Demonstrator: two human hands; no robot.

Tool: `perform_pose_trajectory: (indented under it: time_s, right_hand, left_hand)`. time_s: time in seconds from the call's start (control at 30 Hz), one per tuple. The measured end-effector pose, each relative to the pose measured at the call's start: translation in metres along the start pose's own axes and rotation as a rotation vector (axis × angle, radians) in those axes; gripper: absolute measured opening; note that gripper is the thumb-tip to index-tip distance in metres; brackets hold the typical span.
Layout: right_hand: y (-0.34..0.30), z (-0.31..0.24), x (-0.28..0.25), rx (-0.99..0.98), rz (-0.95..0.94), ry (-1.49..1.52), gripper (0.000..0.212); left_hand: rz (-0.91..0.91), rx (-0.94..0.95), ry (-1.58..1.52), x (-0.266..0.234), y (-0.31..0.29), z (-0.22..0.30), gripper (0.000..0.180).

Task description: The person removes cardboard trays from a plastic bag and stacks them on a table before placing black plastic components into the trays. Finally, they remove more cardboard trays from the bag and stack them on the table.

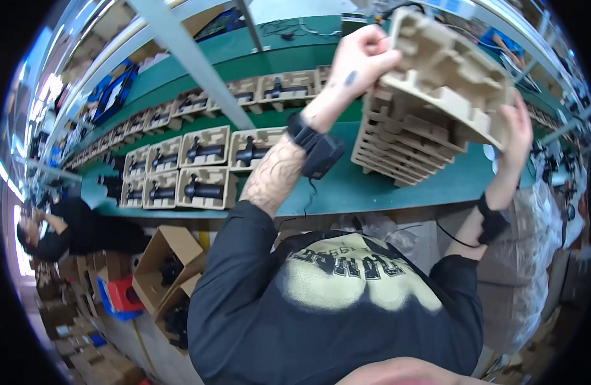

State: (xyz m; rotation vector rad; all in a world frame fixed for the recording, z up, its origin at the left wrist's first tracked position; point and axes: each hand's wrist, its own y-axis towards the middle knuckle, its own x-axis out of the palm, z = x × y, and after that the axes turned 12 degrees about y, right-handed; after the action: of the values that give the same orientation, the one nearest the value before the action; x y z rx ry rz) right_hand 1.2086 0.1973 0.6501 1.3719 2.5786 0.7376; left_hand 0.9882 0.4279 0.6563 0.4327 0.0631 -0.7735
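Raised above the right part of the bench is a tan moulded pulp tray (462,90), tilted, its recesses showing with nothing in them. My left hand (365,59) pinches its left edge between thumb and curled fingers. At the opposite end, my right hand (517,131) grips the tray's right edge, its fingers partly hidden. Just below the held tray stands a stack of similar pulp trays (398,151); from here I cannot tell whether the two touch. A black device is strapped to each wrist, with a cable hanging from it.
Left on the green bench (334,192), pulp trays (205,144) hold black cylindrical parts. Behind them runs a long row of filled trays (286,86). A metal post (193,58) rises nearby. Open cartons (170,256) stand on the floor; another person (84,224) is at far left.
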Motion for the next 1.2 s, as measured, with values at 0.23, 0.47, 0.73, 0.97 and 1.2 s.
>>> perform_pose_trajectory:
  time_s: [0.23,0.47,0.73,0.97,1.2]
  right_hand:
    - [-0.098,-0.079,0.091,-0.006,-0.288,0.298,0.067]
    - [-0.274,0.152,0.163,0.714,-0.678,0.150,0.077]
    - [-0.290,0.182,0.221,0.706,-0.746,0.331,0.064]
    - [-0.115,0.001,0.063,-0.222,0.206,-0.185,0.026]
    - [0.003,0.063,-0.047,0.320,-0.151,-0.593,0.032]
  left_hand:
    - [0.047,0.022,-0.041,-0.090,-0.144,0.012,0.021]
    - [0.092,-0.613,0.597,-0.147,-0.343,-0.146,0.025]
    - [0.212,-0.350,1.352,-0.160,-0.340,-0.189,0.031]
    - [-0.137,-0.274,0.070,-0.091,-0.166,-0.054,0.028]
    - [-0.154,-0.096,0.206,0.037,0.014,-0.079,0.031]
